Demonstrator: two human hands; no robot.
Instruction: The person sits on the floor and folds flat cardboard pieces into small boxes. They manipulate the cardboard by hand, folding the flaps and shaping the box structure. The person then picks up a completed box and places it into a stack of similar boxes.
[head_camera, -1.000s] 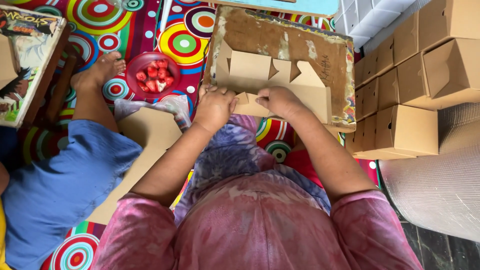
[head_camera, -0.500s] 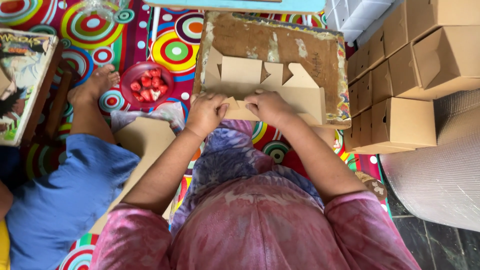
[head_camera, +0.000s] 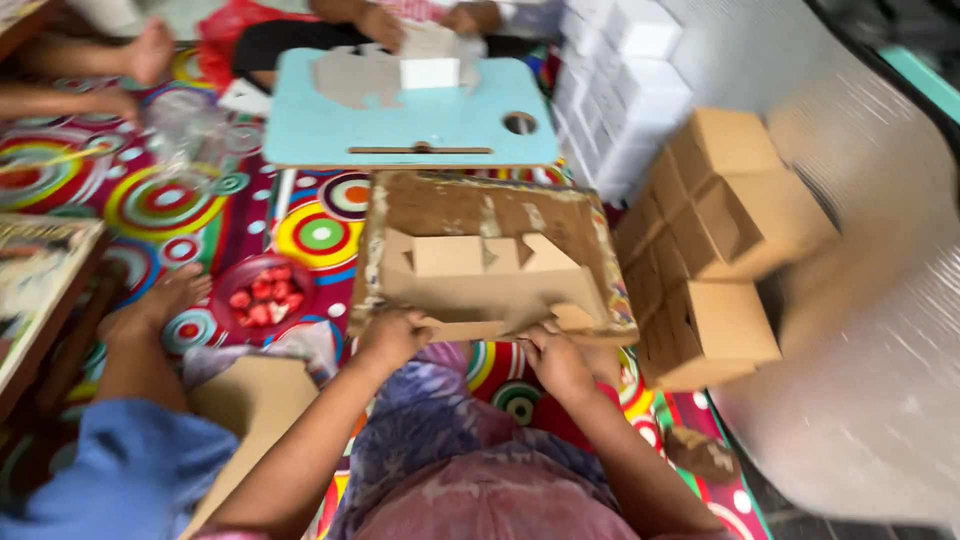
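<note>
Brown folded cartons stacked at right; white boxes behind; flat brown carton blank centre; small white box on blue table.

Two small tables, one light blue and one worn brown, one red bowl.

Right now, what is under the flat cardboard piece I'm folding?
A worn brown board lies under the flat cardboard piece, with both the left hand and right hand at its near edge. What is beneath the board is covered.
</note>
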